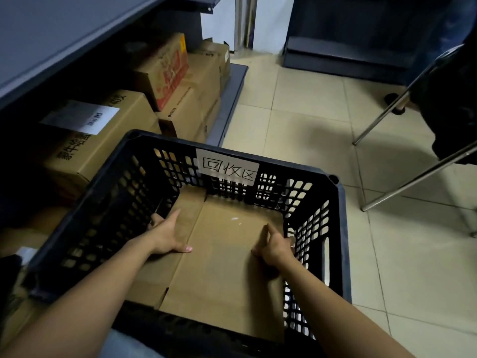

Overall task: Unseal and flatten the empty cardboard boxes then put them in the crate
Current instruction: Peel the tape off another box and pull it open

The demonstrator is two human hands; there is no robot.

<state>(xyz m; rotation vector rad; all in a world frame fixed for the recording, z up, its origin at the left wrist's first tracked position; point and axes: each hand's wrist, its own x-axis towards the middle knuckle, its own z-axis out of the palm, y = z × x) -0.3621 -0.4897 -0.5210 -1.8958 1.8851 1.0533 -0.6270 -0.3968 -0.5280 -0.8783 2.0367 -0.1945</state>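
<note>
The black crate [340, 228] fills the lower centre of the frame, and the task's thing, a flattened cardboard box [222, 267], lies on its floor, nearly wall to wall. Both of the person's hands are down inside, one at each side of the sheet, probably to seat it flat and square.

The right hand [276, 248], right of centre, has its fingers curled around the cardboard's right edge by the crate wall, gripping it. The left hand [167, 236] rests back-up on the sheet's left part with the thumb spread flat. Its fingertips reach the edge by the left wall and are partly hidden, so whether they hook under or only press cannot be told.

A white label [227, 165] with handwritten characters is stuck on the far wall, facing the person — likely marking the crate's use.

By count:
- one crate
- one label
- two hands
- one flattened sheet in view; any beneath it would be hidden
- four closed cartons [103, 140] on the low shelf [227, 104] at upper left, probably awaiting the same treatment, with further cardboard in shadow at lower left that is too dim to count
- two metal chair legs [382, 115] on the tiled floor [309, 112] at right
</note>
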